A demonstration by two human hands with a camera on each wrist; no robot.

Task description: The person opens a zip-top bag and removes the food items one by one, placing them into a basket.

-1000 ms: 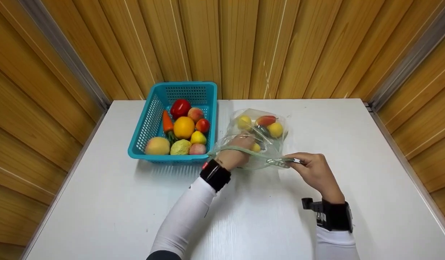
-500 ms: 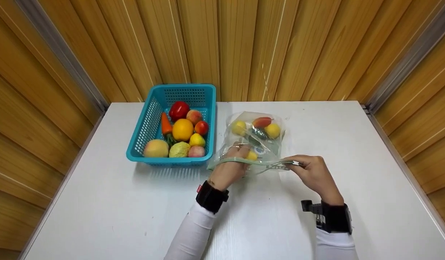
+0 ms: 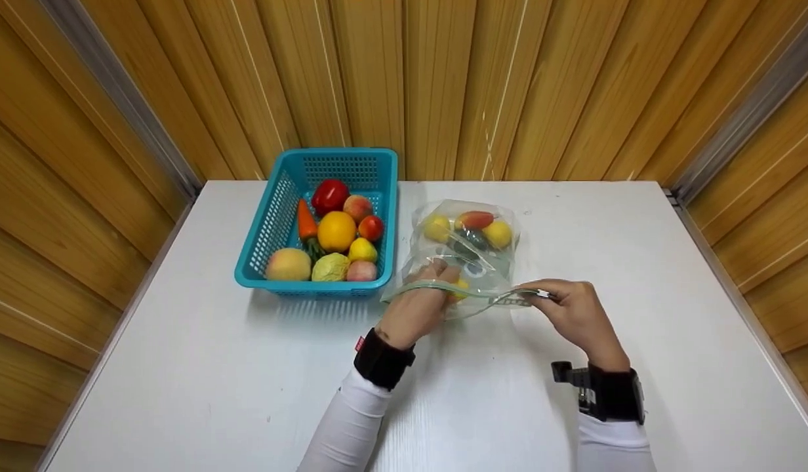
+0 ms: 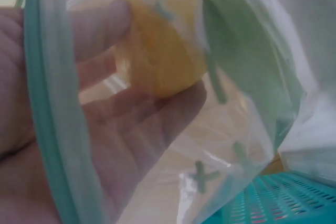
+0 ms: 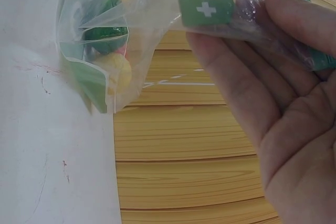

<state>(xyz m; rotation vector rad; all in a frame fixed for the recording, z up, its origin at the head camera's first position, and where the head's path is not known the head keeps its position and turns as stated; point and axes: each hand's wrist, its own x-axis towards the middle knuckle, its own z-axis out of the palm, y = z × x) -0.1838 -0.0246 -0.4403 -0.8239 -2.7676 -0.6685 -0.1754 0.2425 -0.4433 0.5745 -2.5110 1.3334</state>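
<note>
A clear zip bag [image 3: 502, 269] with a green-edged mouth lies on the table, its opening toward me. My left hand [image 3: 417, 308] reaches in through the mouth and holds a yellow fruit [image 4: 163, 51] between thumb and fingers; its exact kind is unclear through the plastic. At the mouth's right corner, my right hand [image 3: 578, 318] pinches the bag's edge, with the thumb on one side and fingers on the other. Deeper in the bag are two yellow fruits [image 3: 498, 233], a red-orange fruit [image 3: 476, 219] and a dark green one [image 3: 468, 242].
Left of the bag stands a blue-green plastic basket [image 3: 246, 269]. In it lie a carrot [image 3: 306, 221], a red pepper [image 3: 330, 196], an orange [image 3: 336, 231], a cabbage [image 3: 330, 267] and several other fruits. A wood-patterned wall [image 3: 437, 92] rises behind the white table [image 3: 483, 400].
My left hand has drawn back toward the bag's mouth, and the yellow fruit has come nearer the opening with it. The right hand keeps its pinch on the corner.
</note>
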